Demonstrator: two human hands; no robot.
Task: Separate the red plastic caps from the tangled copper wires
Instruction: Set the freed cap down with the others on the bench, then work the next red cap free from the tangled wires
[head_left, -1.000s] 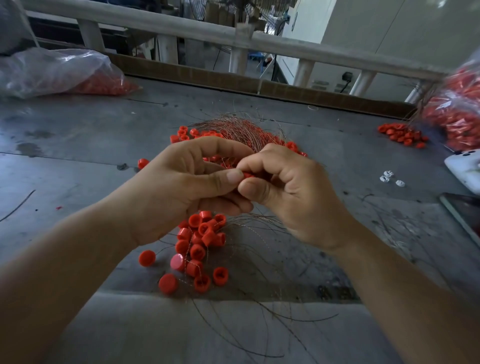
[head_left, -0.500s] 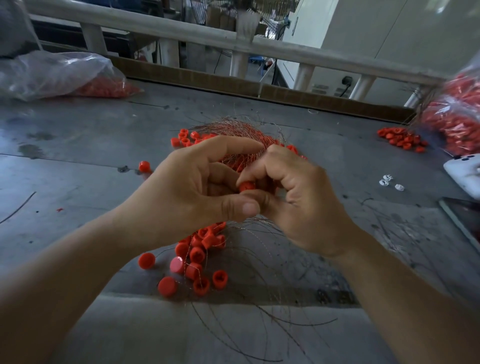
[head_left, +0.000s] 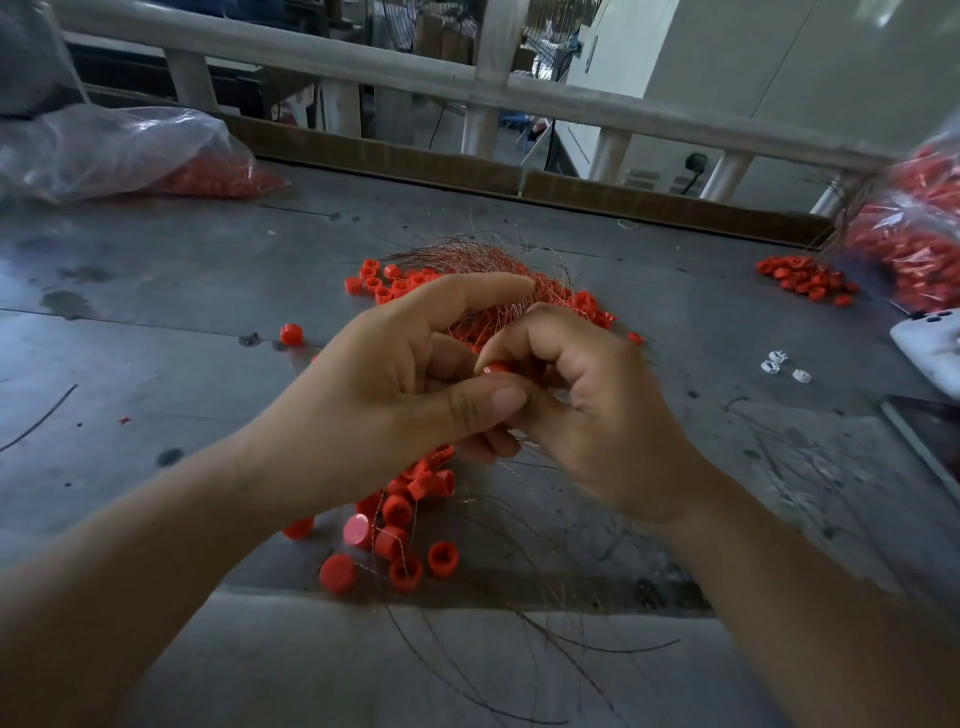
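Both hands meet above the grey table (head_left: 156, 322). The right hand (head_left: 597, 410), fingers tightly curled, pinches one red cap (head_left: 496, 368) at its fingertips. The left hand (head_left: 395, 395), likewise curled, presses its thumb against the underside of the same cap, forefinger arched above. Just behind the hands lies the tangle of copper wires (head_left: 483, 270), with caps caught along its edges. Beneath the hands, a cluster of loose caps (head_left: 400, 525) rests on the table, thin strands crossing it.
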